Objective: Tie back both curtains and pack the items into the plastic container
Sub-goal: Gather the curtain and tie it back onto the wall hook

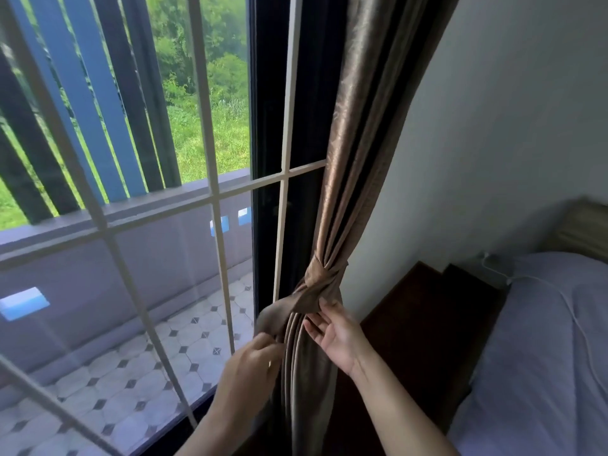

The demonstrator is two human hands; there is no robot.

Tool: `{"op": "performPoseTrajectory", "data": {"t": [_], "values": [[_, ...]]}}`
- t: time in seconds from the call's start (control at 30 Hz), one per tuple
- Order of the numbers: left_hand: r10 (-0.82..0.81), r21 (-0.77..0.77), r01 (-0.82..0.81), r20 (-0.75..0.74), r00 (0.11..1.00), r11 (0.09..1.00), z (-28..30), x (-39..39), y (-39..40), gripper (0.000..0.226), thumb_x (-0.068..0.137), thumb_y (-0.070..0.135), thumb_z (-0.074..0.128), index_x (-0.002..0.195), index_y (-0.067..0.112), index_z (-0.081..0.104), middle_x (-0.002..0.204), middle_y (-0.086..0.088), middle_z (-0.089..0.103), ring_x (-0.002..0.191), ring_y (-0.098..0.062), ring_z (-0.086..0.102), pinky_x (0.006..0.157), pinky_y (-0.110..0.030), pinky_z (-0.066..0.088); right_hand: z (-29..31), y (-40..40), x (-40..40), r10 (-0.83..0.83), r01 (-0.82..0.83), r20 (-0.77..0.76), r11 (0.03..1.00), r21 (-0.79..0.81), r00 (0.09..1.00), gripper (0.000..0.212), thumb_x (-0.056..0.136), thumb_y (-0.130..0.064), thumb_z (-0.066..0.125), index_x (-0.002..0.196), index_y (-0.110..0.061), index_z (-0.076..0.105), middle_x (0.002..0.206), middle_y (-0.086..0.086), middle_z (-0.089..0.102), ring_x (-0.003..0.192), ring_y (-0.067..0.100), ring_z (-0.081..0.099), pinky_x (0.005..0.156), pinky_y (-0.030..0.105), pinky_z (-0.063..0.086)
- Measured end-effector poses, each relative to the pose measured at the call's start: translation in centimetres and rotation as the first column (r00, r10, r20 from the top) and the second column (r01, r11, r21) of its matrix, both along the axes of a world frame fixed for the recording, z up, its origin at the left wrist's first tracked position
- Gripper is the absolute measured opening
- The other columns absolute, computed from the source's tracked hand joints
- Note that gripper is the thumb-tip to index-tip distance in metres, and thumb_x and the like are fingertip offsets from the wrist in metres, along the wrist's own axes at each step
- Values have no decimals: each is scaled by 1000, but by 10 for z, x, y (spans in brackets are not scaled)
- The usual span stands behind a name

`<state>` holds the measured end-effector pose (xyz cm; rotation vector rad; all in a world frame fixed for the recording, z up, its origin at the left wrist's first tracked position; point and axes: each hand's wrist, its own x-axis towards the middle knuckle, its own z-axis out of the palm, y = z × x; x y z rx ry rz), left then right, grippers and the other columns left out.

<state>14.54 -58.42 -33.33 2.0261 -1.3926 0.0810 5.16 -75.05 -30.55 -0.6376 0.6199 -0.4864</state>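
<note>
Your left hand (250,363) pinches the loose tail of the tie-back (316,287) knotted around the brown curtain (355,159) (beside the window); your right hand (332,334) is open, fingertips touching the knot.

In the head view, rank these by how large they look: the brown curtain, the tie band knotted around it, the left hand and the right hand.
1. Brown curtain, clearly largest.
2. Left hand and right hand: they look alike, so no ranking.
3. Tie band: seemingly smallest, though it sits farther from the camera.
</note>
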Motion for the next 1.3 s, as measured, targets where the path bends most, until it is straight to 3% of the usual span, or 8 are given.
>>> {"op": "performPoseTrajectory", "data": {"t": [0.23, 0.37, 0.53, 0.63, 0.73, 0.93, 1.17, 1.3], "values": [[-34, -12, 34, -642, 766, 999, 16, -15, -48, 35, 96, 39, 51, 131, 34, 50, 112, 17, 60, 106, 3, 56, 78, -2, 40, 2, 5, -4, -17, 9, -68, 993, -120, 998, 12, 91, -2, 59, 96, -10, 67, 84, 8, 69, 75, 14, 65, 70, 27, 52], [14, 111, 102, -739, 674, 989, -12, -13, -72, 44, 97, 47, 45, 136, 27, 52, 144, 6, 41, 137, -13, 36, 112, -32, 34, 6, 8, -6, -45, 27, -101, 984, -176, 994, 15, 91, -2, 59, 104, -7, 67, 82, 8, 67, 71, 14, 62, 65, 25, 53], [203, 194, -97, -658, 725, 976, -42, -15, -63, 60, 87, 59, 52, 137, 26, 49, 139, 0, 51, 131, -19, 46, 103, -31, 42, 6, 2, -8, -85, 30, -218, 970, -243, 972, 10, 87, -6, 68, 92, -15, 68, 74, 1, 66, 66, 9, 59, 65, 23, 49], [164, 48, -237, -850, 500, 970, -43, -23, -51, 91, 78, 78, 48, 150, 26, 26, 149, 0, 42, 133, -23, 45, 104, -39, 46, 6, -1, -8, -114, -3, -298, 931, -366, 948, 9, 84, -10, 72, 92, -15, 69, 72, -2, 66, 64, 7, 58, 65, 23, 50], [95, -62, -432, -939, 331, 900, -29, -40, -32, 59, 94, 52, 46, 144, 21, 37, 127, 10, 58, 104, -20, 65, 67, -15, 53, 4, -3, -5, -179, -29, -381, 876, -481, 907, 12, 83, -14, 74, 94, -11, 69, 69, -2, 64, 63, 7, 57, 66, 24, 50], [112, 186, 35, -721, 684, 982, -66, -65, -6, 38, 79, 75, 48, 78, 43, 68, 94, 17, 63, 92, 5, 59, 77, -4, 38, -4, 1, 8, -284, -21, -433, 816, -578, 855, 27, 76, -14, 78, 100, -12, 67, 83, 0, 73, 75, 10, 68, 69, 25, 55], [-15, 40, 69, -755, 655, 997, -35, -65, -34, 39, 100, 33, 44, 138, 40, 35, 134, 30, 36, 129, 9, 32, 91, 6, 22, -8, -2, 15, -342, -70, -517, 780, -622, 785, 31, 66, -21, 79, 96, -14, 71, 85, 1, 76, 82, 17, 72, 80, 36, 59], [-74, -164, -114, -829, 554, 980, -27, -65, -45, 53, 95, 38, 46, 139, 57, 23, 139, 24, 49, 128, -5, 49, 106, -34, 43, -5, -5, 16, -325, -138, -564, 766, -627, 759, 25, 67, -15, 74, 91, -12, 71, 78, -1, 75, 75, 14, 72, 71, 30, 58]]}}
